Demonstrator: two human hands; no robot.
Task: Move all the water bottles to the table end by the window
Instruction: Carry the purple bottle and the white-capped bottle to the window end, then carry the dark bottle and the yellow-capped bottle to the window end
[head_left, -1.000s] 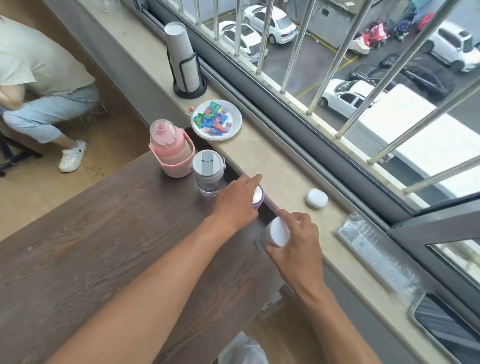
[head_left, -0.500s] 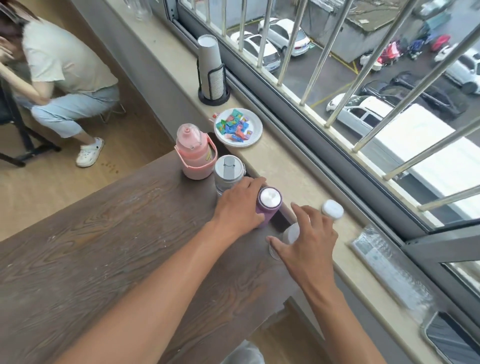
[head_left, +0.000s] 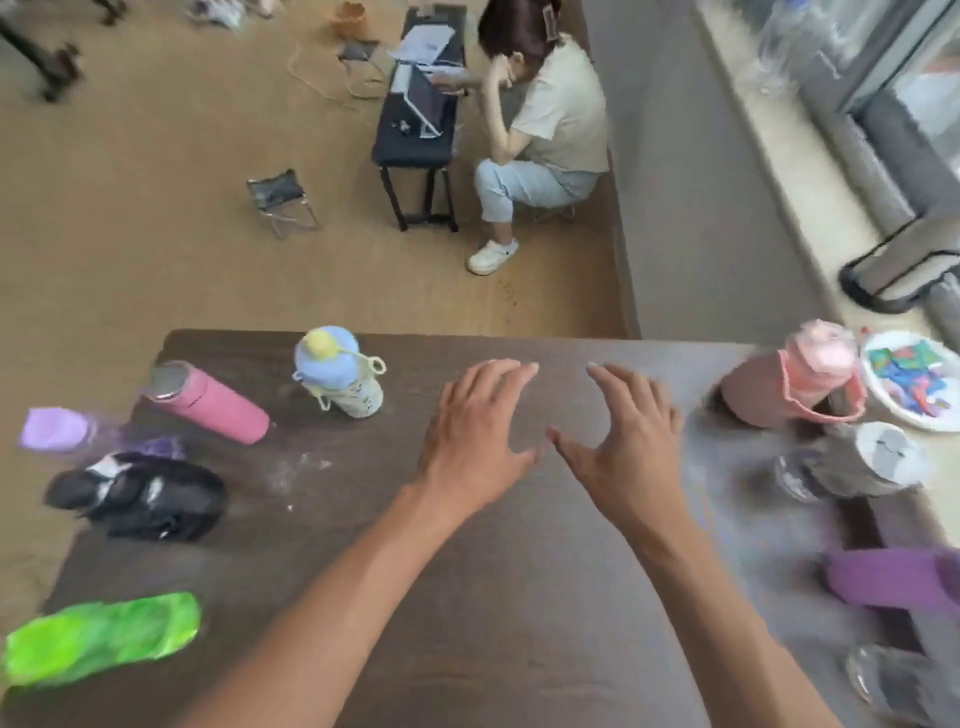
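My left hand (head_left: 475, 421) and my right hand (head_left: 626, 431) hover side by side over the middle of the dark wooden table (head_left: 519, 597), both empty with fingers spread. At the window end on the right stand a pink bottle with a handle (head_left: 795, 379), a clear bottle with a grey lid (head_left: 852, 465), a purple bottle (head_left: 893, 577) and a clear bottle (head_left: 904, 686). At the left end stand a pink steel-capped bottle (head_left: 208, 402), a blue-and-yellow capped bottle (head_left: 340, 374), a lilac bottle (head_left: 67, 428), a black bottle (head_left: 137, 493) and a green bottle (head_left: 98, 639).
A white plate of coloured sweets (head_left: 914, 379) lies on the stone window ledge behind the pink bottle. Beyond the table a person (head_left: 545, 135) sits on a low stool at a small black bench (head_left: 415, 135). A folding stool (head_left: 280, 200) stands on the floor.
Both hands have let go of the purple and clear bottles by the window and drawn back to the table's middle. The view has swung left, showing the bottles at the far end.
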